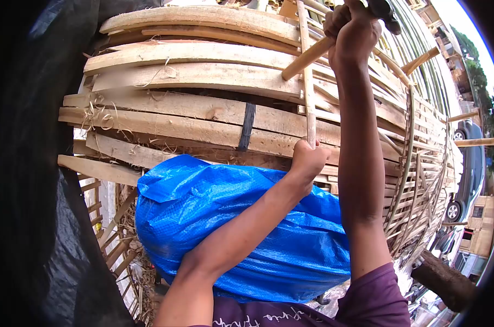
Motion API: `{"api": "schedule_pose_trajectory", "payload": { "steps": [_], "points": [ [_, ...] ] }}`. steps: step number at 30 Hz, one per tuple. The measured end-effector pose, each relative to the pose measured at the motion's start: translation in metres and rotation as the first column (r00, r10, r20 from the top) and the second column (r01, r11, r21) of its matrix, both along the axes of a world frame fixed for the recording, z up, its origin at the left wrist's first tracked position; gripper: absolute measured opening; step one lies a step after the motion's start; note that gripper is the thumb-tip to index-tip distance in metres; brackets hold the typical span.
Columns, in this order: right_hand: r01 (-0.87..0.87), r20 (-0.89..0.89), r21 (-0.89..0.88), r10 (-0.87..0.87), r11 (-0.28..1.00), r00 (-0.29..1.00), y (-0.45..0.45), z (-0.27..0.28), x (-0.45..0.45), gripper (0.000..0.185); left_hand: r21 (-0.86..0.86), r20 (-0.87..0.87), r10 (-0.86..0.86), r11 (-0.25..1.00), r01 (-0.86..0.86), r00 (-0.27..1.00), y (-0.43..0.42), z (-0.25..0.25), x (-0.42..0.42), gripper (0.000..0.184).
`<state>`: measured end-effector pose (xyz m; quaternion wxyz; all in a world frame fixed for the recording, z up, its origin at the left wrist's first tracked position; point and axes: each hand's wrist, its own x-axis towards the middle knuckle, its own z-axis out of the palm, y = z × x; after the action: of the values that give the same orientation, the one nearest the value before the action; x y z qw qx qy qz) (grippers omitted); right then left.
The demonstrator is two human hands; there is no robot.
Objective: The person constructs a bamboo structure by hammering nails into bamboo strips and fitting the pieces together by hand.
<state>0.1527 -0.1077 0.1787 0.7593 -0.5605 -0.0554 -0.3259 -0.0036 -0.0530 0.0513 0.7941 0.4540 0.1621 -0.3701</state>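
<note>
Stick (309, 103) runs from the top edge of the frame down to just right of the centre, where the left hand (309, 159) has its fingers curled tightly round the lower end. At the upper right of centre the right hand (357, 38) grips a hammer (319, 50), fingers wrapped round its wooden handle; the dark head shows beside the hand at the top edge, partly cut off. The handle's free end slants down to the left, crossing in front of the stick.

Behind them, planks (176, 73) fill the upper left and middle in rough layers, with curled shavings (100, 117) on them at the left. A dark strap (247, 127) crosses two planks near the centre. Blue tarp (241, 207) covers the lower middle, under the left forearm. Purple shirt (375, 294) shows at the bottom, a log (446, 280) at the lower right, and a car (468, 169) at the right.
</note>
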Motion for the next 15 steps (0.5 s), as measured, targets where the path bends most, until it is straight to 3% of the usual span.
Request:
{"api": "schedule_pose_trajectory", "payload": {
  "steps": [1,2,3,7,9,12,15],
  "points": [
    [-0.034,0.004,0.022,0.034,0.999,0.999,-0.003,0.0,0.001,0.009,0.019,-0.007,-0.005,1.0,0.005,1.0,0.002,0.0,0.0,0.024],
    [-0.067,0.009,0.043,0.067,0.997,0.998,-0.004,0.001,0.001,0.01,0.04,-0.008,-0.003,0.999,0.004,1.0,0.003,0.0,0.002,0.022],
    [-0.004,-0.019,-0.012,0.004,1.0,1.0,0.0,0.004,0.002,0.036,0.039,-0.004,0.01,0.999,-0.01,1.0,0.003,-0.002,0.003,0.022],
    [-0.114,0.025,0.008,0.113,0.993,0.993,-0.018,-0.001,-0.017,0.036,-0.037,-0.039,0.007,0.999,-0.008,0.999,0.006,-0.009,0.003,0.016],
    [-0.03,0.018,0.066,0.029,0.997,0.999,-0.026,-0.001,-0.028,0.048,-0.063,-0.031,0.007,0.998,-0.009,0.999,0.005,-0.007,0.003,0.018],
    [0.187,0.045,0.133,-0.194,0.973,0.98,-0.053,0.014,-0.059,0.045,-0.089,-0.073,0.004,0.996,-0.01,0.997,0.008,0.006,0.004,0.02],
    [0.28,0.057,0.195,-0.295,0.94,0.954,-0.092,0.039,-0.095,0.042,-0.089,-0.1,-0.027,0.996,0.018,0.995,0.007,0.007,0.003,0.021]
  ]
}}
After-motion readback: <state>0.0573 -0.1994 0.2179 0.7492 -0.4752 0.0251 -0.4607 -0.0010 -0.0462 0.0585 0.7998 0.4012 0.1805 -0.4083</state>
